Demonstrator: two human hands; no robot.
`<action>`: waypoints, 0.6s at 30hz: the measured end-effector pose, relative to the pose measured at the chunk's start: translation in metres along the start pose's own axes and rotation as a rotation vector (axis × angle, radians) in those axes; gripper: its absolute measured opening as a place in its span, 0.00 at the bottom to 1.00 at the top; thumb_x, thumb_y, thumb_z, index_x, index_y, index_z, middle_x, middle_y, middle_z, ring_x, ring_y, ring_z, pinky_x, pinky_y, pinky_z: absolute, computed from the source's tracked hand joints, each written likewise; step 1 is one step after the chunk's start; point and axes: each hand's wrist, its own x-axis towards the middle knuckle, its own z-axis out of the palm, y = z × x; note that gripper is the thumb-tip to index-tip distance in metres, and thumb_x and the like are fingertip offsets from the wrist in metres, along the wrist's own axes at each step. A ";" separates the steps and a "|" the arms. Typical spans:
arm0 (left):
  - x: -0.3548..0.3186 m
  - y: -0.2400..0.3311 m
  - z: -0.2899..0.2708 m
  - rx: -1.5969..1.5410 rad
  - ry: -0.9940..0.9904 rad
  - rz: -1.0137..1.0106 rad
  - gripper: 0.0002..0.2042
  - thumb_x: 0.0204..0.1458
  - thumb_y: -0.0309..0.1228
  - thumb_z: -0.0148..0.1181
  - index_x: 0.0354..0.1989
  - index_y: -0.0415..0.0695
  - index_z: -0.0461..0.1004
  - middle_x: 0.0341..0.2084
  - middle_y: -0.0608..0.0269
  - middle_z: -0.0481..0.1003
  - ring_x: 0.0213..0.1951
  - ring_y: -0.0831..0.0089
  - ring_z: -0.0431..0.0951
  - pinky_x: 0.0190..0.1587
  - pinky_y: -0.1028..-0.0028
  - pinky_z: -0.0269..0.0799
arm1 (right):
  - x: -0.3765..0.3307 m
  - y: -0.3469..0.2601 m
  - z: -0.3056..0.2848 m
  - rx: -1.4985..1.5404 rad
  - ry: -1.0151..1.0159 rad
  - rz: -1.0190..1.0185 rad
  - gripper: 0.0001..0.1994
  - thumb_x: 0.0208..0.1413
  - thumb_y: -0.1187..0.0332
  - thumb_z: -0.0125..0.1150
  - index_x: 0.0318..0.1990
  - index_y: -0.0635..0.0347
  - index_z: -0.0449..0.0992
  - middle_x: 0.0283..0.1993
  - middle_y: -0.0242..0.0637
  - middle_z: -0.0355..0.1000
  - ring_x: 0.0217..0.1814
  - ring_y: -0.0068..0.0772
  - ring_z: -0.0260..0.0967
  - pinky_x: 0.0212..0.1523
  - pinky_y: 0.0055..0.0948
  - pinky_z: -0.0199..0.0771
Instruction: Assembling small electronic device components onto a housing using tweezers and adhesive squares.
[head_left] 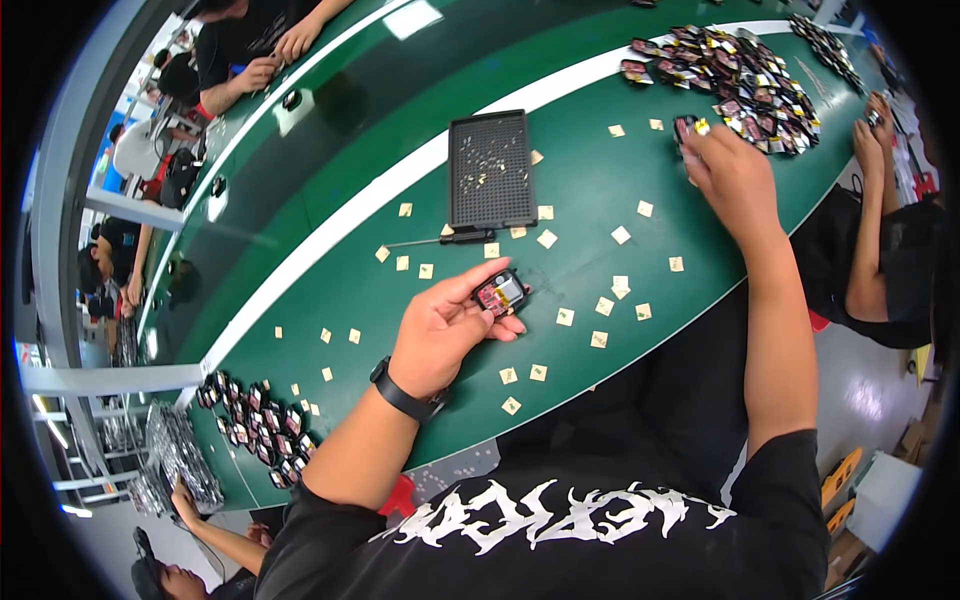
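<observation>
A small black watch-like device (502, 292) with its inside exposed, red and silver parts showing, rests in my left hand (450, 318). Thumb and fingers close around its edges above the table. Farther off to the right, my right hand (735, 180) pinches a similar device (686, 130) beside a large heap of such devices (765, 90). My fingers partly hide that second unit. Just beyond my left hand lies a screwdriver (470, 237) with a black handle, along the near edge of a black gridded tray (530, 212) holding tiny pieces.
Small cream square stickers (599, 340) are scattered over the green table (590, 180). More devices (262, 425) lie in a group at the left end, near silvery packets (180, 455). A white strip (310, 235) runs along the table. Other people work around it.
</observation>
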 end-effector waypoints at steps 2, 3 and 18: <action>0.000 0.000 -0.002 -0.002 0.004 0.000 0.27 0.58 0.17 0.49 0.69 0.30 0.61 0.55 0.40 0.75 0.43 0.66 0.83 0.47 0.73 0.80 | -0.011 -0.037 -0.016 0.166 -0.010 -0.120 0.07 0.55 0.68 0.65 0.40 0.56 0.79 0.33 0.35 0.71 0.32 0.42 0.74 0.31 0.39 0.76; -0.001 -0.001 -0.002 0.007 -0.013 -0.001 0.28 0.58 0.17 0.49 0.69 0.31 0.62 0.55 0.40 0.75 0.43 0.66 0.83 0.47 0.73 0.80 | -0.018 -0.055 -0.022 0.175 -0.016 -0.192 0.06 0.54 0.69 0.65 0.39 0.57 0.79 0.32 0.35 0.70 0.31 0.40 0.74 0.29 0.38 0.75; -0.006 -0.002 -0.003 0.031 -0.108 0.012 0.30 0.56 0.09 0.44 0.69 0.37 0.65 0.48 0.60 0.75 0.41 0.77 0.79 0.45 0.77 0.76 | -0.021 -0.143 -0.051 0.458 -0.252 -0.384 0.13 0.45 0.70 0.63 0.42 0.59 0.77 0.35 0.32 0.71 0.30 0.32 0.69 0.28 0.30 0.73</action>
